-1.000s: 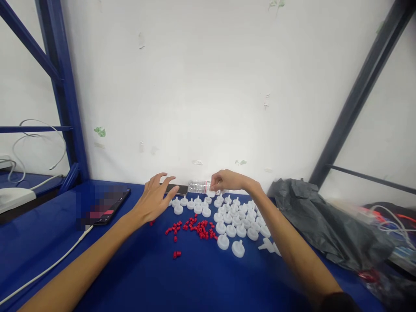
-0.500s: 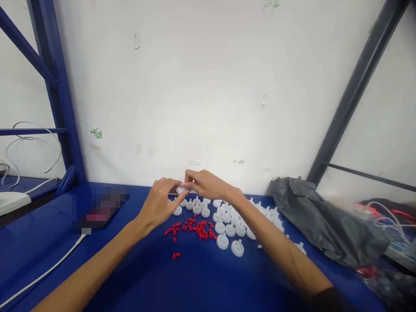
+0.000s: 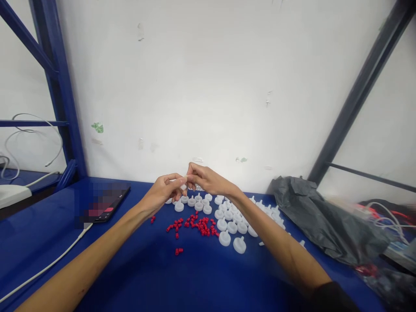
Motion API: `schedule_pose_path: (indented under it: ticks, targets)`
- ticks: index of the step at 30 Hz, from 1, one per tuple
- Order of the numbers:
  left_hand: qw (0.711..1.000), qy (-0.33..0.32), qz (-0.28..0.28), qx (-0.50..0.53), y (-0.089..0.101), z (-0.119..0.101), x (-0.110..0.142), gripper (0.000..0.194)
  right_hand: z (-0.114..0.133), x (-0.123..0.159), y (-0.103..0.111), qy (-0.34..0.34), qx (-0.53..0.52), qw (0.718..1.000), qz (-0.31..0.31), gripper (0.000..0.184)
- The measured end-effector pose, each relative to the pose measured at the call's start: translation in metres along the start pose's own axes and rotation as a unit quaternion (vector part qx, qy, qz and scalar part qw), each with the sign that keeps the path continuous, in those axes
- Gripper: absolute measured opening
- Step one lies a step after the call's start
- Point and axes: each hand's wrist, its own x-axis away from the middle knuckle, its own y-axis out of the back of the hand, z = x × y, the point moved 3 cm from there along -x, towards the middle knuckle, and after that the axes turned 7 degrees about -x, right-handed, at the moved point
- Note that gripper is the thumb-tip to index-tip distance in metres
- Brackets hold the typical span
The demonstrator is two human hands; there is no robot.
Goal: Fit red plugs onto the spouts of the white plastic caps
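Above the far part of the table, my left hand (image 3: 168, 190) is closed on a white spouted cap (image 3: 183, 187), mostly covered by the fingers. My right hand (image 3: 209, 179) meets it from the right, thumb and finger pinched at the cap; whatever sits between those fingertips is hidden. Below the hands lie many small red caps (image 3: 204, 226) in a loose scatter. White spouted caps (image 3: 239, 245) stand in a group to the right, spouts up, partly behind my right forearm. More white caps (image 3: 179, 206) stand just under the hands.
A phone (image 3: 112, 208) with a white cable (image 3: 48, 266) lies on the blue table (image 3: 182, 286) at left. A crumpled dark grey bag (image 3: 312, 216) is at right, near cables (image 3: 391, 219). Blue posts (image 3: 66, 86) and a white wall (image 3: 201, 86) bound the back.
My left hand has turned and its fingers have closed further around the white cap. The right fingertips have drawn in against the left thumb. The whole view has shifted slightly.
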Motion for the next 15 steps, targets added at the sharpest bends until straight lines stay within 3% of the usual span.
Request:
schedule_pose_path:
  ticks: [3, 6, 9, 12, 15]
  targets:
    - [0.994, -0.028, -0.060, -0.090, 0.001, 0.005, 0.002, 0.044, -0.002, 0.003, 0.002, -0.044, 0.061, 0.997, 0.005, 0.028]
    - [0.967, -0.072, -0.121, -0.212, 0.000, 0.005, 0.005, 0.044, -0.009, 0.006, 0.002, -0.112, 0.139, 0.984, 0.025, 0.033]
    - [0.948, -0.086, -0.143, -0.272, -0.004, 0.004, 0.008, 0.039, -0.016, 0.004, 0.000, -0.123, 0.190, 0.972, 0.065, 0.046]
    - [0.963, -0.066, -0.123, -0.230, -0.007, 0.004, 0.007, 0.038, -0.018, 0.002, -0.003, -0.088, 0.177, 0.976, 0.091, 0.045]
    - [0.995, 0.001, -0.055, -0.084, -0.009, 0.010, 0.004, 0.042, -0.015, 0.004, 0.003, -0.053, 0.150, 0.982, 0.102, 0.040]
